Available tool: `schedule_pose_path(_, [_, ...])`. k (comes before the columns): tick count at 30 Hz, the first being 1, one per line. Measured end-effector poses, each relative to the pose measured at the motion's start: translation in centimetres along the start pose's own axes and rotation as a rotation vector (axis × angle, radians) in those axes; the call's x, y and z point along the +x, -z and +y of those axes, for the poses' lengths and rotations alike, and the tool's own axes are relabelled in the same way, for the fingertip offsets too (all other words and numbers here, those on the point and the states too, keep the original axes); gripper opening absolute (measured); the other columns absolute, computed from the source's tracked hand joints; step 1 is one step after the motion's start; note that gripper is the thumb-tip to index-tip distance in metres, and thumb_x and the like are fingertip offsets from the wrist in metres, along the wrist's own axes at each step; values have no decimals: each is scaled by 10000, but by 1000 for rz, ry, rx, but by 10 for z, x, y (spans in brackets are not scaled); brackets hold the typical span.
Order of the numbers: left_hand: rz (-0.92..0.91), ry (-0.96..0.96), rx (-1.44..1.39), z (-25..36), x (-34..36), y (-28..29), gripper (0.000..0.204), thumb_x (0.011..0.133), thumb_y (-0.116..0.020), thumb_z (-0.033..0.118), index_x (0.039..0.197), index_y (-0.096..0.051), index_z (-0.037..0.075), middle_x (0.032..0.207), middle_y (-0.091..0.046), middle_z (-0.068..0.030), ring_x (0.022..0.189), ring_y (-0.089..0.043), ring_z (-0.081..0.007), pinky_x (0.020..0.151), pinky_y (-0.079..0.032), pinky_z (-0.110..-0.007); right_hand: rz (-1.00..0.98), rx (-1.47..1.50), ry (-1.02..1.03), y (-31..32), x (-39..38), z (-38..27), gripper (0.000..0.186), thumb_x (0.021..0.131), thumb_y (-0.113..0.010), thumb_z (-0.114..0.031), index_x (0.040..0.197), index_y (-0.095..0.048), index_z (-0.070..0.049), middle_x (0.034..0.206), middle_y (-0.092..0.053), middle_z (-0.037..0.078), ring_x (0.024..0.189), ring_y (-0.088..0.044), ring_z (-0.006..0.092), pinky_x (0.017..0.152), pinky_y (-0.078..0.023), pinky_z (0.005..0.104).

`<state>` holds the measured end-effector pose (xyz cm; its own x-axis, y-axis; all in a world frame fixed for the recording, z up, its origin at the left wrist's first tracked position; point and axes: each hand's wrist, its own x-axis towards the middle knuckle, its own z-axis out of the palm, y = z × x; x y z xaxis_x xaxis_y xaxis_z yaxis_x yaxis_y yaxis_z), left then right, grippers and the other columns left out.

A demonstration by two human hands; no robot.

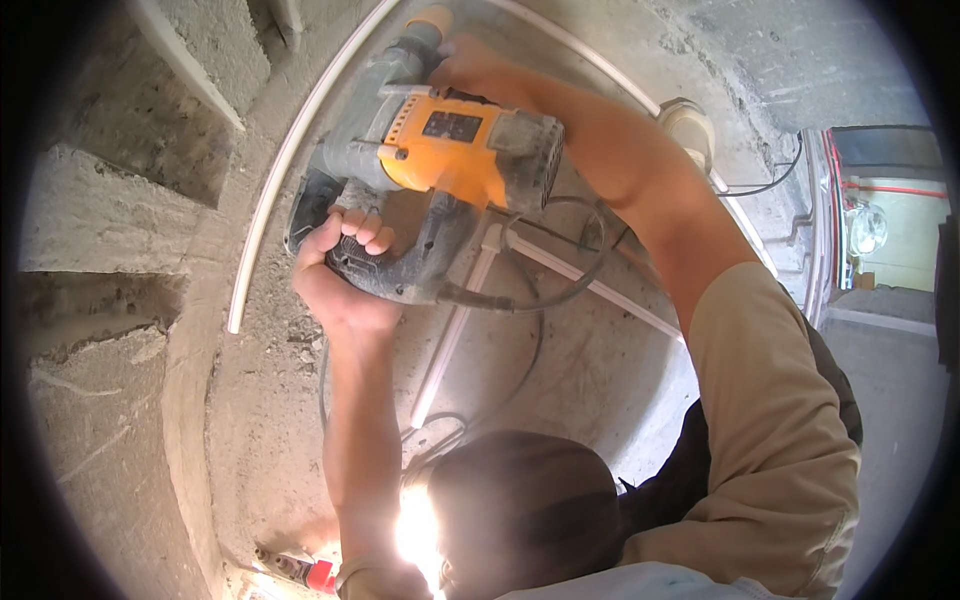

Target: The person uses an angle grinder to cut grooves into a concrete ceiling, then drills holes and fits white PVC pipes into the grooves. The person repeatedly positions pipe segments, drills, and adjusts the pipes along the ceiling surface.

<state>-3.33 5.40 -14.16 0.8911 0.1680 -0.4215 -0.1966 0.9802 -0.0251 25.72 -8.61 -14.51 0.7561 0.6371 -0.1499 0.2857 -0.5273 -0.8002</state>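
Observation:
An orange and grey rotary hammer [462, 150], coated in dust, is held up in the upper middle of the view. Its front collar points to the top, close to the concrete wall. My left hand [345, 265] is closed round its dark rear handle [400, 265], fingers curled through the loop. Reaching in from the right, my right hand [475, 72] grips the tool near its front, with most of its fingers hidden behind the body. A grey power cord [585, 280] leaves the handle's base and loops to the right.
White pipes [285, 165] run along the wall, with others [455, 360] below the tool. Rough concrete ledges [110, 215] stand at left. A red-and-grey object [310, 573] lies lower left, near a bright glare. A dark rounded shape [525, 510] fills the lower middle. An opening [890, 220] shows at right.

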Motion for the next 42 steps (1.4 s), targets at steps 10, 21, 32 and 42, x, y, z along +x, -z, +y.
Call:
schedule_pose_path(10, [22, -31, 36, -10, -5, -23, 77, 884, -573, -1, 920, -506, 10, 796, -474, -54, 718, -468, -189, 682, -466, -315, -34, -36, 75, 15, -1, 5, 238, 722, -785, -184, 822, -768, 31, 727, -694, 64, 632, -615, 152, 569, -482, 329])
schedule_pose_path(21, [-2, -6, 26, -12, 4, -23, 45, 893, -575, 52, 896, -534, 33, 788, -523, -71, 711, -507, -215, 669, -481, -342, -108, -317, 368, 23, 21, 28, 270, 786, -764, -288, 902, -795, -46, 765, -715, 93, 667, -652, 202, 592, -495, 370])
schedule_pose_path(32, [-12, 8, 14, -19, 11, -26, 57, 917, -583, 53, 952, -544, 32, 778, -551, -75, 706, -547, -234, 672, -512, -360, -102, -346, 371, 30, 24, 16, 227, 788, -761, -275, 895, -799, -78, 811, -726, 109, 718, -676, 260, 628, -507, 393])
schedule_pose_path(42, [64, -67, 85, -19, -24, -32, 305, 950, -598, 12, 1230, -545, -97, 989, -655, -169, 761, -593, -226, 721, -550, -340, -22, -574, 433, 12, 10, 20, 190, 789, -759, -262, 889, -804, -107, 852, -736, 124, 765, -698, 312, 661, -518, 414])
